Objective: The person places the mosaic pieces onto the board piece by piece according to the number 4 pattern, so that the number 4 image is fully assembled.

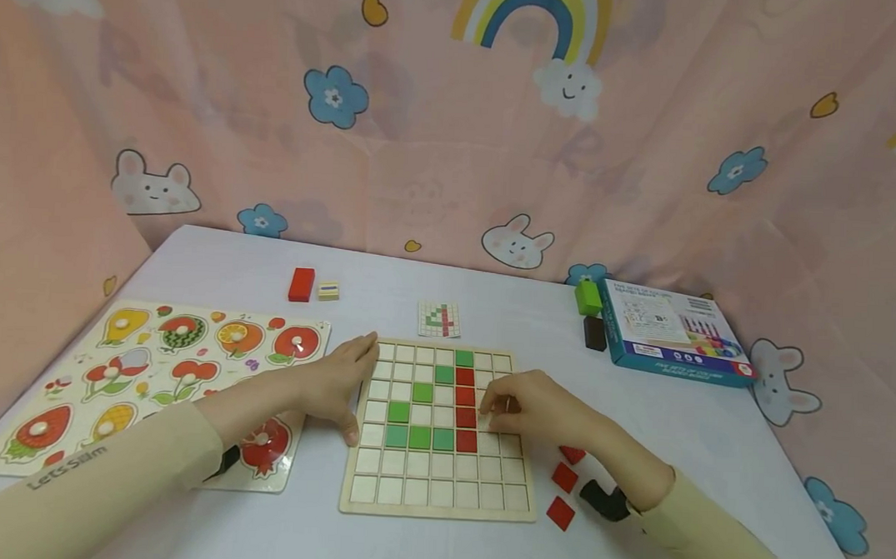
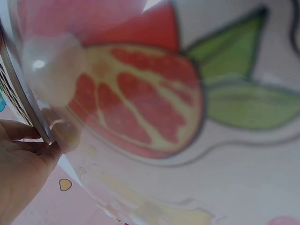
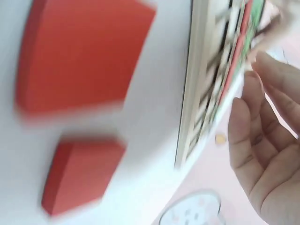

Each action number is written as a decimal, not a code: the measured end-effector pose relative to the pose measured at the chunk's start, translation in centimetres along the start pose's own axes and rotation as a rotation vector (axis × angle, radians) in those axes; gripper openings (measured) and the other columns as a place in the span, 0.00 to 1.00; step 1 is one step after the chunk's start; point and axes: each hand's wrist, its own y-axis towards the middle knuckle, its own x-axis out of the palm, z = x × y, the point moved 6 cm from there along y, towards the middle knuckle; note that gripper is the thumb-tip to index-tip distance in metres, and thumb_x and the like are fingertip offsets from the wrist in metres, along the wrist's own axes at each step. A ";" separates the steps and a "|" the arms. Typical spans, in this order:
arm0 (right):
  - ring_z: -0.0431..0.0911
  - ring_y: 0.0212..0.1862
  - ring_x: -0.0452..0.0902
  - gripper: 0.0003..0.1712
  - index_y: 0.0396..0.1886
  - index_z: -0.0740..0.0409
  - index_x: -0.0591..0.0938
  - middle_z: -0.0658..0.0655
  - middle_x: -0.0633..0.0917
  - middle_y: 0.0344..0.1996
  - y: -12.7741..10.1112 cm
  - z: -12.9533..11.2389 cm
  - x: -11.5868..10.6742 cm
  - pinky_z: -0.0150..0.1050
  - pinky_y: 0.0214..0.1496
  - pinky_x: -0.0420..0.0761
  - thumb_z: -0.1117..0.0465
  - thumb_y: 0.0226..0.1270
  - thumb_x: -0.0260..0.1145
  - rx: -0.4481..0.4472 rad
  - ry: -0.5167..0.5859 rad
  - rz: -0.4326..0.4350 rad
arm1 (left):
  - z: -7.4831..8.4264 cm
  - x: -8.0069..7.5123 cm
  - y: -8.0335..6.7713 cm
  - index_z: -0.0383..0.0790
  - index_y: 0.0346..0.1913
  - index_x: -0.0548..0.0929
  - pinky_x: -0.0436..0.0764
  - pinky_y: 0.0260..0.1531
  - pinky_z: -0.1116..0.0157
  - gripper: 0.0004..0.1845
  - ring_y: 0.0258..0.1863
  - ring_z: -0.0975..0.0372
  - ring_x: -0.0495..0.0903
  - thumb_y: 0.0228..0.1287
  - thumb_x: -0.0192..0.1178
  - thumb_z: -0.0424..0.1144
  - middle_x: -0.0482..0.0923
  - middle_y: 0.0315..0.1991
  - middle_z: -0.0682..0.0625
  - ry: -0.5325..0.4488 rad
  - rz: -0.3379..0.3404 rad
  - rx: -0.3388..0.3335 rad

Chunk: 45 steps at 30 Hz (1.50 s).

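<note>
We saw the square wooden grid board [image 1: 441,433] lying flat near the front of the white table [image 1: 216,261], with a column of red square tiles [image 1: 465,397] running near-to-far down its right half and green square tiles [image 1: 419,416] stepping away to the left of it. The right hand [image 1: 532,408] rested on the board just right of that red column, fingers curled toward its lower tiles; the head view did not let us tell whether a tile was pinched between them, and in the right wrist view the fingers [image 3: 262,140] looked loosely bent beside the board's edge. Three loose red square tiles [image 1: 563,485] lay on the table near that wrist, right of the board, so the right hand was the nearer one. The left hand [image 1: 334,383] lay flat against the board's left edge, fingers straight, thumb at the near side. Beyond the board sat the small printed pattern card [image 1: 439,319]. Left of it lay the fruit peg puzzle board [image 1: 151,375]. The left wrist view was blurred and showed mostly that puzzle's painted fruit.
</note>
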 end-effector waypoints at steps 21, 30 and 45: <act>0.45 0.35 0.74 0.15 0.37 0.44 0.86 0.56 0.80 0.32 -4.9 9.7 -2.1 0.31 0.34 0.77 0.57 0.49 0.80 0.060 0.176 -0.238 | 0.4 -0.2 -0.2 0.25 0.76 0.46 0.51 0.79 0.43 0.71 0.80 0.39 0.39 0.35 0.82 0.51 0.36 0.80 0.31 -0.001 -0.012 0.000; 0.42 0.34 0.74 0.13 0.34 0.43 0.84 0.53 0.80 0.31 -4.7 9.6 -1.9 0.30 0.33 0.77 0.56 0.49 0.80 0.019 0.115 -0.214 | 0.4 -0.2 -0.2 0.24 0.76 0.46 0.51 0.78 0.43 0.72 0.80 0.38 0.40 0.34 0.82 0.51 0.37 0.80 0.31 0.001 -0.006 -0.002; 0.42 0.35 0.78 0.03 0.32 0.48 0.84 0.47 0.86 0.29 -3.3 7.7 -2.5 0.32 0.38 0.81 0.58 0.61 0.71 0.009 0.187 -0.124 | 0.4 -0.3 -0.4 0.22 0.75 0.48 0.51 0.78 0.42 0.71 0.79 0.38 0.40 0.34 0.82 0.50 0.37 0.80 0.30 -0.001 -0.010 0.005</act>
